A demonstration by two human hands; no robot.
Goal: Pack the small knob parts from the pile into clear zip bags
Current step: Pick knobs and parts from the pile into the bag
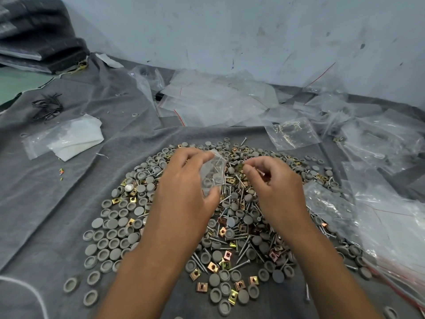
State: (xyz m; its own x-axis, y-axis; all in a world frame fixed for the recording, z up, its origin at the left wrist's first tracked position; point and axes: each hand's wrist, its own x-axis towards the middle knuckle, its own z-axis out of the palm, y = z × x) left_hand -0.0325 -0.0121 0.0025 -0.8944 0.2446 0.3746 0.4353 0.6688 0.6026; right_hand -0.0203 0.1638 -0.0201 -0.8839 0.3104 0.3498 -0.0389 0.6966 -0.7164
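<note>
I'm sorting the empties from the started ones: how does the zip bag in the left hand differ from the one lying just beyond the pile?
The left hand holds the held bag upright and crumpled; the lying bag rests flat on the cloth, touched by neither hand. Both are clear plastic.

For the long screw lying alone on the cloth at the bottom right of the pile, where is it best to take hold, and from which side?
Pinch the lone screw at mid-shank, thumb and finger on its two long sides, coming from straight above. It lies flat on the grey cloth, pointing roughly toward and away from the person, apart from the pile, so its sides look free. The shank is thin, so a fingertip pinch probably suits it best.
</note>
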